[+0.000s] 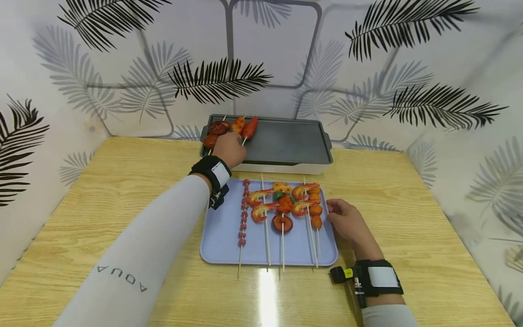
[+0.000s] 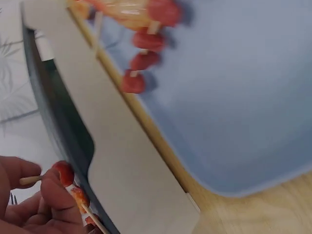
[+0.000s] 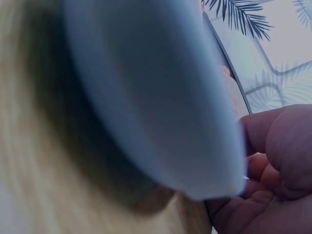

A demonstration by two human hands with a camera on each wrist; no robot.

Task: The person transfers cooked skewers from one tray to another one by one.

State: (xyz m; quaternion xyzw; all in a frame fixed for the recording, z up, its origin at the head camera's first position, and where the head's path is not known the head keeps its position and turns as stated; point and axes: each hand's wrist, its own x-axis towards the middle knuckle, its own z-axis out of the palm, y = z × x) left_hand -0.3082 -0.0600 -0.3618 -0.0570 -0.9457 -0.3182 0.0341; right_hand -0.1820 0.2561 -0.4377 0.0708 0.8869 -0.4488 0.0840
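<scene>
Over the left end of the grill pan [image 1: 286,141], my left hand [image 1: 230,150] pinches the wooden stick of a skewer with a long red piece [image 1: 250,128]. The stick's end shows between thumb and fingers [image 2: 56,192] in the left wrist view. Beside it on the pan lie skewers with an orange piece [image 1: 238,123] and dark brown-red pieces [image 1: 218,128]. My right hand [image 1: 347,220] grips the right rim of the light blue tray [image 1: 220,236]. Seen from the right wrist, fingers curl at the rim, and a dark shadow lies below the tray's side [image 3: 161,97].
On the tray lie a skewer of small red pieces [image 1: 244,213], shrimp skewers [image 1: 264,212], a mixed vegetable skewer [image 1: 282,222] and one with round orange balls [image 1: 316,221]. Several stick ends overhang the tray's front. A patterned wall [image 1: 278,59] stands behind the wooden table [image 1: 102,181].
</scene>
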